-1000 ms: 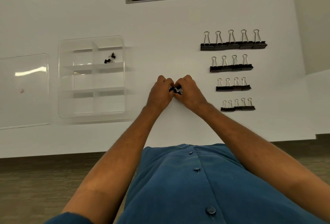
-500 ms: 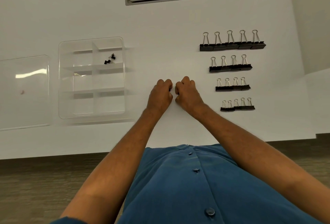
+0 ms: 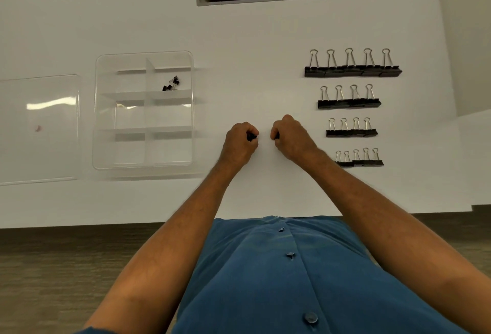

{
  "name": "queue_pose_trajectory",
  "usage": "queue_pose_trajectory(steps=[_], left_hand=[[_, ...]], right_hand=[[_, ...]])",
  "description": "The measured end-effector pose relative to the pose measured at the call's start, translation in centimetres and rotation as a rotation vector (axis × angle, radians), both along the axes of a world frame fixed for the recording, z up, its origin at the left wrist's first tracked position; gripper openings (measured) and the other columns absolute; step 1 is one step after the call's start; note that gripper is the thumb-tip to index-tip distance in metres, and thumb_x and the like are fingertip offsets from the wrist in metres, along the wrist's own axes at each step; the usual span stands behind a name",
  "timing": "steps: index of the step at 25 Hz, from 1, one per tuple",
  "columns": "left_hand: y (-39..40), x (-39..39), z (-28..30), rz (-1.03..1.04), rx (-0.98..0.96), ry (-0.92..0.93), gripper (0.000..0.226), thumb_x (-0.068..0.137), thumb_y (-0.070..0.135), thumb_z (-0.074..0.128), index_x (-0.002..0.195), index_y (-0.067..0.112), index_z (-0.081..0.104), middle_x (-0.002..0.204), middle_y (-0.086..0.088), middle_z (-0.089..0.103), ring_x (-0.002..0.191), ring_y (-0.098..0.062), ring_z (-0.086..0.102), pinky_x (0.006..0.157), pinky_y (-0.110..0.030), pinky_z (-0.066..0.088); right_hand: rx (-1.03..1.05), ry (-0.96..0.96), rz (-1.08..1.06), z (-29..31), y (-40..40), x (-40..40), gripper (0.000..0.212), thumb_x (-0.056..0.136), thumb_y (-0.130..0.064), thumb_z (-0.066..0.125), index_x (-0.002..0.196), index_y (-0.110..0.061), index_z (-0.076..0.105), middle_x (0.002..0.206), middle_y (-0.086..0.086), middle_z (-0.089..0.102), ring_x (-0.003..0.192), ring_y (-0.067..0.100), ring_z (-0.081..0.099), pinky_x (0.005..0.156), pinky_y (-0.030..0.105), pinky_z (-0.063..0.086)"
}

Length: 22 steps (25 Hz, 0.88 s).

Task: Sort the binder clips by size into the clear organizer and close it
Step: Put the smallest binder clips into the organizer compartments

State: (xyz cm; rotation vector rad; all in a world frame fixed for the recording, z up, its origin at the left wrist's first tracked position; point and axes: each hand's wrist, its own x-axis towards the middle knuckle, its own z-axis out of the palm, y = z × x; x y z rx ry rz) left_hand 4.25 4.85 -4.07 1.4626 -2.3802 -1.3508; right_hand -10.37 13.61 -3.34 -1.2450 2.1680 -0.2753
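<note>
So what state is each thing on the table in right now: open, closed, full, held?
Organizer: open, lid off, one compartment holding a few tiny clips.
Lid: flat beside the organizer.
Four clip rows: lined up on the table, unsorted.
Left hand: closed on a small dark clip.
Right hand: closed on something dark, mostly hidden.

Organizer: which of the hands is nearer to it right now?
Left. The left hand sits just right of the organizer, a short gap off its right wall. The right hand lies beyond the left one, closer to the clip rows.
</note>
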Motion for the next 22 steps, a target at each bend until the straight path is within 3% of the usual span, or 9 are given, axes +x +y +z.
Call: queue_pose_trajectory(steps=[5,9,17,20,22], left_hand=[[-1.5,1.4,2.7,0.073,-0.033,0.11,0.011,0.088,0.011,0.07,0.094,0.013,0.062,0.095,0.0,0.06,0.079,-0.008,0.055,0.065,-0.009,0.042],[-4.5,3.3,5.3,0.195,-0.063,0.196,0.018,0.084,0.0,0.062,0.092,0.016,0.058,0.1,-0.003,0.061,0.08,-0.008,0.056,0.063,-0.008,0.045],[-14.3,11.1,8.1,0.42,-0.244,0.184,0.019,0.085,0.003,0.064,0.094,0.019,0.06,0.101,-0.001,0.06,0.08,-0.003,0.057,0.07,-0.003,0.043],[-18.4,13.8,8.0,0.424,-0.315,0.129,0.016,0.085,0.002,0.064,0.095,0.015,0.061,0.101,-0.002,0.059,0.078,-0.002,0.054,0.069,-0.001,0.04],[-20.9,14.9,7.5,0.376,-0.339,0.084,0.015,0.086,0.002,0.063,0.097,0.012,0.062,0.102,-0.004,0.058,0.078,-0.005,0.053,0.071,-0.004,0.042]], right_hand=[[0.014,0.11,0.078,0.1,-0.1,0.1,0.016,0.079,0.006,0.058,0.084,-0.009,0.055,0.098,0.007,0.048,0.087,0.029,0.051,0.065,0.041,0.051],[0.005,0.128,0.065,0.2,-1.0,0.2,0.014,0.08,0.0,0.062,0.084,-0.011,0.054,0.099,0.005,0.047,0.087,0.027,0.049,0.062,0.035,0.044],[-0.013,-0.5,-0.386,3.0,-6.7,0.7,0.009,0.082,-0.003,0.073,0.084,-0.011,0.07,0.082,0.003,0.069,0.076,0.018,0.064,0.06,0.024,0.047],[-0.059,-0.584,-0.403,4.8,-9.9,2.1,0.011,0.082,-0.001,0.072,0.082,-0.013,0.07,0.082,0.004,0.07,0.079,0.022,0.068,0.069,0.029,0.052],[-0.096,-0.562,-0.389,6.2,-12.2,3.3,0.011,0.082,-0.003,0.072,0.084,-0.014,0.071,0.081,0.002,0.071,0.076,0.02,0.068,0.06,0.021,0.048]])
